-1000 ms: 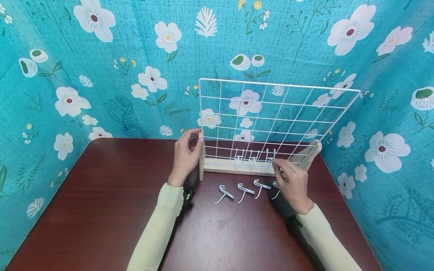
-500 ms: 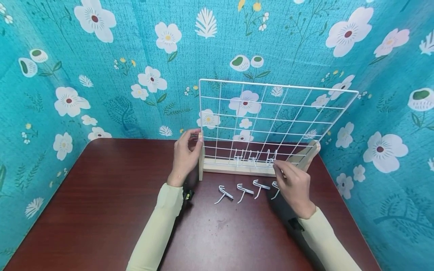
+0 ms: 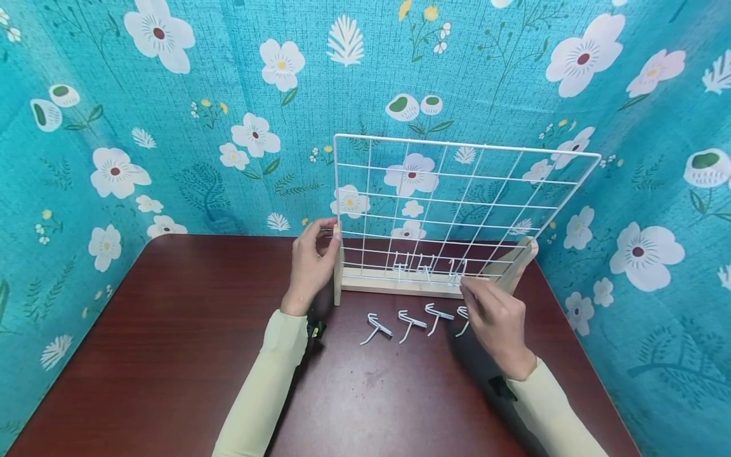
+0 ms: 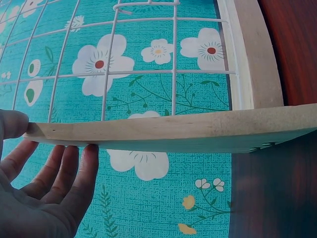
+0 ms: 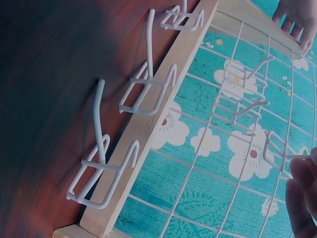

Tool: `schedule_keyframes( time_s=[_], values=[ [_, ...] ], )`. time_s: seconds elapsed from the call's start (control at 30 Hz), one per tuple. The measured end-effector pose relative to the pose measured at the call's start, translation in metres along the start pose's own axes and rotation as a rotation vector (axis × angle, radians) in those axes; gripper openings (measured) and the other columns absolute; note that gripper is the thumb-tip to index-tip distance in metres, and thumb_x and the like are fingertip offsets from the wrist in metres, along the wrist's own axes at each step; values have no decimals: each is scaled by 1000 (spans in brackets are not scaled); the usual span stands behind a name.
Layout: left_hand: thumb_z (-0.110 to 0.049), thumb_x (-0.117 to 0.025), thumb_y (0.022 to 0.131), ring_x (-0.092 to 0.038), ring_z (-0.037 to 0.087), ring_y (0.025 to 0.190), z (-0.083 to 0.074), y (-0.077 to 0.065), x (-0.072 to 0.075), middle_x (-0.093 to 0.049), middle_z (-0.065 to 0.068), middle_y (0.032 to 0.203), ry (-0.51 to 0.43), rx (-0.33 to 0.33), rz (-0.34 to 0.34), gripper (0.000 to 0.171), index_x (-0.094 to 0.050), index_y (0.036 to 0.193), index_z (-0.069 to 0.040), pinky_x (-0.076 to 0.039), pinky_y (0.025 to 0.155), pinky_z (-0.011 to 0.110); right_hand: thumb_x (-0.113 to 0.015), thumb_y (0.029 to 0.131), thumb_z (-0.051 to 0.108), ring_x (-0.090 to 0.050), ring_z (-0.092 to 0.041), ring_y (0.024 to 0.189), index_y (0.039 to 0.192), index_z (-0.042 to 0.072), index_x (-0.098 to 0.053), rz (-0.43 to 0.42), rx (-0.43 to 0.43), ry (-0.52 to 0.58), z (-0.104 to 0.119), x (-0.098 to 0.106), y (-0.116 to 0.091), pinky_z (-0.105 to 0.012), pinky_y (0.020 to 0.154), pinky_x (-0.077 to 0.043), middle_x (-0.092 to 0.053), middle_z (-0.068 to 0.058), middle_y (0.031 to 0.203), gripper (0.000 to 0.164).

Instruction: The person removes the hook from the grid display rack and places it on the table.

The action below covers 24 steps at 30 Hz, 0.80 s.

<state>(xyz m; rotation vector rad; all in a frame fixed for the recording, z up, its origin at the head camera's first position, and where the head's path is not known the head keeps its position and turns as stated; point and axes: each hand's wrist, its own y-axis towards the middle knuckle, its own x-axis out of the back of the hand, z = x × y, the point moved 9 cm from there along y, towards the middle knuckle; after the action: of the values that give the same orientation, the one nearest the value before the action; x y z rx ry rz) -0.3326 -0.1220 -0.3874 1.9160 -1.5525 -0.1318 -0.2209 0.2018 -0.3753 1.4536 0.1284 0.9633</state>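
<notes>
My left hand (image 3: 311, 263) pinches the top end of the wooden side piece (image 4: 173, 128) of a stand, thumb on one face and fingers on the other. From this wooden stand (image 3: 400, 284) rises a white wire grid (image 3: 468, 146), leaning back. At the grid's lower right, my right hand (image 3: 498, 320) pinches the prong of a white wire hook (image 5: 283, 153), whose bent frame lies against the grid wires. Two similar hooks (image 3: 400, 266) hang on the grid to its left. The right hand's fingertips are partly cut off in the right wrist view.
Several loose wire hooks (image 3: 411, 322) lie in a row on the dark red-brown table (image 3: 188, 343), in front of the stand's base. The stand's right side piece (image 3: 524, 260) is behind the right hand. A teal floral curtain (image 3: 200, 82) surrounds the table's back and sides.
My right hand has shifted slightly downward, and the hook in its fingers sits a little lower on the grid. My left hand has kept its place on the wooden side piece.
</notes>
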Motion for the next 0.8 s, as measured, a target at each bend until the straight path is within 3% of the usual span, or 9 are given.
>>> schedule_keyframes(
  time_s=[0.1, 0.23, 0.5, 0.8],
  values=[
    [-23, -61, 95, -67, 20, 106, -1, 0, 0, -65, 5, 119, -5, -3, 0, 29, -63, 123, -12, -61, 72, 28, -73, 78, 1, -71, -23, 79, 96, 9, -76, -19, 20, 13, 5, 3, -1, -24, 79, -55, -76, -6, 88, 20],
    [-23, -60, 96, -67, 20, 107, -1, -1, 0, -65, 5, 119, -6, -3, 3, 30, -62, 123, -10, -61, 72, 28, -73, 76, 1, -71, -21, 78, 96, 8, -76, -19, 45, 16, 11, 5, -4, -26, 73, -55, -76, -5, 87, 21],
    [-23, -60, 96, -66, 18, 108, 0, -1, 0, -65, 4, 119, -7, 11, 4, 28, -62, 123, -18, -61, 72, 26, -75, 74, 1, -71, -21, 77, 95, 7, -76, 1, 62, 38, 22, 4, -11, -27, 73, -56, -76, -5, 87, 22],
    [-25, -59, 96, -66, 15, 108, 1, -1, -1, -64, 3, 119, 13, 16, 3, 27, -62, 122, -20, -60, 73, 24, -75, 74, 0, -72, -19, 74, 97, 6, -76, 37, 68, 51, 32, 2, -16, -33, 63, -55, -76, -5, 88, 25]
  ],
)
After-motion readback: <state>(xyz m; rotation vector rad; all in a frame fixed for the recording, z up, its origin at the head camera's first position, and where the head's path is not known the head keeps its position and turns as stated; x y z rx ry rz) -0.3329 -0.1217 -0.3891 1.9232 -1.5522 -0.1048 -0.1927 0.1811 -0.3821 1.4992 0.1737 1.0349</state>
